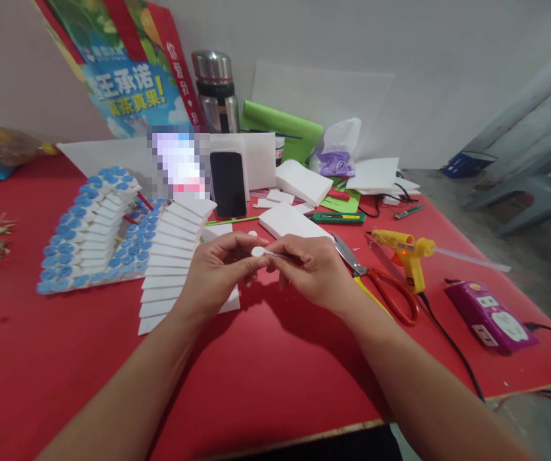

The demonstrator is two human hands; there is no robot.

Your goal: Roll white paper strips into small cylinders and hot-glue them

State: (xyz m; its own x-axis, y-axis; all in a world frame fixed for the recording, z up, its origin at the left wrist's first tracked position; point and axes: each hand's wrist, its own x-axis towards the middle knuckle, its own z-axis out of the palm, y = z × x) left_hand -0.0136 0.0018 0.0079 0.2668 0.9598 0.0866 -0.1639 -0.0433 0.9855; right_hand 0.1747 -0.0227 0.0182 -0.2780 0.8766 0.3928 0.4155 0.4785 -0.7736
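Note:
Over the red table, a small white coiled strip is pinched between my two hands, its loose tail running toward the right. My left hand grips the coil with thumb and fingertips. On the tail, the fingers of my right hand are closed. Fanned white steps or strips lie just left of my left hand. Beside them is a blue-and-white model covered with small round coils. Red-handled scissors rest right of my right hand, and a white block of sheets is behind it.
On the right are a yellow glue gun with a glue stick, its cord, and a purple power strip. A green utility knife, a dark phone, a thermos and a printed bag stand or lie behind.

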